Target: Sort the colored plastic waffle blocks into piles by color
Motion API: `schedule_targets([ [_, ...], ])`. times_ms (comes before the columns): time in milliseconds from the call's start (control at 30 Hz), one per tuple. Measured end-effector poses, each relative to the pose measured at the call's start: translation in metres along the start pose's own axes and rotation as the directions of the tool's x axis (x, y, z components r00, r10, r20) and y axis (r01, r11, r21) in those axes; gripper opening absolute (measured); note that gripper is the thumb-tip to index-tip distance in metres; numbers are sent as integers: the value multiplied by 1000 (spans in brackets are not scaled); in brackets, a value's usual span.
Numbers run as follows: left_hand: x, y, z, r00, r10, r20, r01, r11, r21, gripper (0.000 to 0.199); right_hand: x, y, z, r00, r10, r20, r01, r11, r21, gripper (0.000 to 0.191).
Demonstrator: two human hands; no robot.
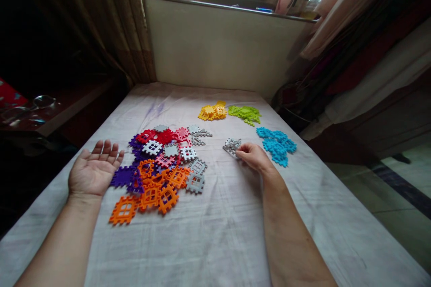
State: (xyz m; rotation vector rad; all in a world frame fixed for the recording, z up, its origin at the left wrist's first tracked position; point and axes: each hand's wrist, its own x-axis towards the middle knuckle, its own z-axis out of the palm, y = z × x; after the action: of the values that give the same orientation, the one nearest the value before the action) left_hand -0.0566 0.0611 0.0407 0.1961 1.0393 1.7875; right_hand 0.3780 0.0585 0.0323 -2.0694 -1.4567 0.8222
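My left hand [96,168] rests palm up, fingers spread, at the left side of a mixed pile of plastic interlocking tiles. Nothing lies in that palm. A purple tile [123,176] is close to its fingers. Orange tiles [149,197] form the near part of the pile, with red tiles [164,136] at the far part and grey tiles [195,183] along the right. Right of the pile, my right hand [253,156] pinches the edge of grey tiles [231,146] at the cloth; how many is unclear.
Beyond my right hand lie separate heaps of yellow tiles [213,111], lime green tiles [245,114] and blue tiles [276,143]. A pale cloth [222,233] covers the surface. Eyeglasses [43,102] sit on a dark side table at left. A wall and window stand behind.
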Motion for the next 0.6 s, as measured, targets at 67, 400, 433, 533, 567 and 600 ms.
schedule_targets([
  [67,2,-1,-2,1000,12,14,-12,1000,14,23,0,0,1,1000,26,-8,-26,997,-68,11],
  [400,-1,2,3,999,17,-39,-16,1000,25,24,-4,-10,-8,996,4,-93,-26,971,-237,22],
  [433,-1,2,4,998,41,-50,-39,999,38,22,-4,-11,-8,997,-6,-71,-9,976,-216,23],
  [533,3,7,2,987,141,-70,-135,987,83,16,-4,-14,-2,998,-57,22,59,992,-112,24],
  [567,5,11,1,979,190,-69,-182,978,100,15,-5,-16,1,995,-80,61,85,994,-74,25],
  [600,8,15,-1,968,244,-61,-236,965,115,15,-6,-19,5,990,-99,104,104,994,-41,25],
])
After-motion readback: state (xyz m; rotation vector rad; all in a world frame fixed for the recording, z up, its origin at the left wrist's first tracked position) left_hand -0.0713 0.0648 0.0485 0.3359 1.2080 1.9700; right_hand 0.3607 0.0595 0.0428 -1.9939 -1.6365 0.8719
